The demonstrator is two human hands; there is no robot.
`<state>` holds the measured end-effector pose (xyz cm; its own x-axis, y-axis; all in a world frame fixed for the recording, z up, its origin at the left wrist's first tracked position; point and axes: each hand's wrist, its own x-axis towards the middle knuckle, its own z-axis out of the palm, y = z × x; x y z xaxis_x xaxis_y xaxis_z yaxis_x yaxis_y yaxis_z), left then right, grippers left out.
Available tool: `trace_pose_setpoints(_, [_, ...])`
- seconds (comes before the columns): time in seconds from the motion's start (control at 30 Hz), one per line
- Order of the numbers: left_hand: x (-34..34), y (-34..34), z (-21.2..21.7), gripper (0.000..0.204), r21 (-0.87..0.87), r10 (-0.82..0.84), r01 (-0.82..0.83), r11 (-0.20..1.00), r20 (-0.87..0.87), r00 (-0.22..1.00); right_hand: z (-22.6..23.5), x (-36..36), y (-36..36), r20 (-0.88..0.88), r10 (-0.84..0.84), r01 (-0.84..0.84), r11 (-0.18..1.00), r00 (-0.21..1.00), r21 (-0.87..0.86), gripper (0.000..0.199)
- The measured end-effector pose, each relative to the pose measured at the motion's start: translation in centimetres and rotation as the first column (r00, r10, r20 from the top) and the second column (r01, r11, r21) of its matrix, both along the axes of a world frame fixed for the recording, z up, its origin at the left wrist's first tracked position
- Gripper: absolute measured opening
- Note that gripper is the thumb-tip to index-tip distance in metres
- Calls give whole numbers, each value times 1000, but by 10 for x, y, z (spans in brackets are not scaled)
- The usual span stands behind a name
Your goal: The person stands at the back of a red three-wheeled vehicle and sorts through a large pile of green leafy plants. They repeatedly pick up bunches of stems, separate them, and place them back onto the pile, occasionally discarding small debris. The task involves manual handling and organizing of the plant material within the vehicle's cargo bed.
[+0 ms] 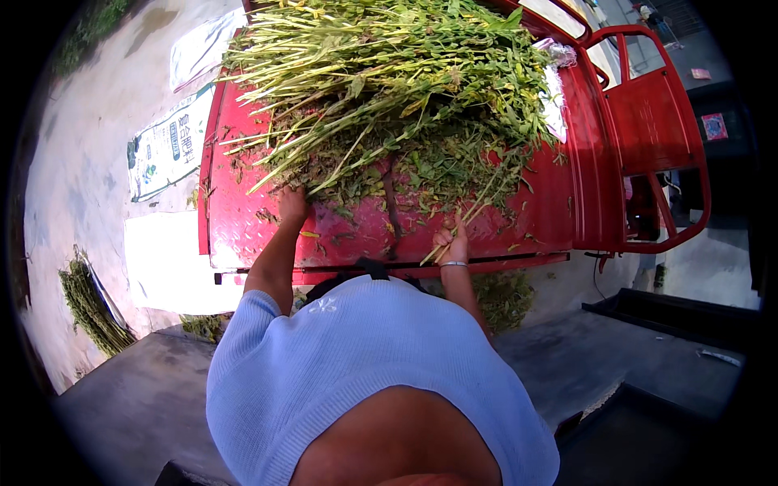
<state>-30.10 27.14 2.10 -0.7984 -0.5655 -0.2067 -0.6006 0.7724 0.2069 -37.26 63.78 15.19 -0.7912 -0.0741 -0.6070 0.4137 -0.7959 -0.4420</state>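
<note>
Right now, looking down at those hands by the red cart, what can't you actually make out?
- Left hand, head view: fingertips buried under the green stalks.
- Right hand, head view: grip on a few stalks unclear, too small.
- Red cart bed: far part hidden by the pile.
- Bundle on the ground: blurred at the picture's rim.

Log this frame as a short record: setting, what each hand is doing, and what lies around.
Setting: outdoors, at the open back of a red cart bed
Load: pile of green stalks heaped on the bed
Left hand: at the near edge of the pile, fingers on stalks
Right hand: closed on a few loose stalks, bracelet on wrist
Ground, left: white sacks, a bundle of stalks
Below the bed: more green leaves
</note>
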Motion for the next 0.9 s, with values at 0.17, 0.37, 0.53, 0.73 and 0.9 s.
trace_pose_setpoints(0.17, [12, -7, -16, 21, 87, -104, 101, 991, 25, 994, -6, 4, -21, 20, 138, -138, 990, 990, -23, 22])
trace_pose_setpoints(0.37, [44, -5, 7, 25, 760, 34, 100, 643, -159, 987, -23, 15, -31, 21, 227, -224, 970, 974, -93, 19])
trace_pose_setpoints(0.53, [56, 29, 105, 25, 888, 0, 92, 451, -104, 995, -22, 39, -60, 8, 243, -243, 970, 970, 26, 14])
trace_pose_setpoints(0.73, [65, 83, 179, 36, 815, -15, 312, 489, -350, 937, 2, 54, -103, -102, 366, -325, 902, 925, 284, 14])
trace_pose_setpoints(0.9, [52, 103, 211, 60, 519, -308, 443, 731, -329, 893, 21, 77, -131, -297, 523, -315, 785, 799, 533, 16])
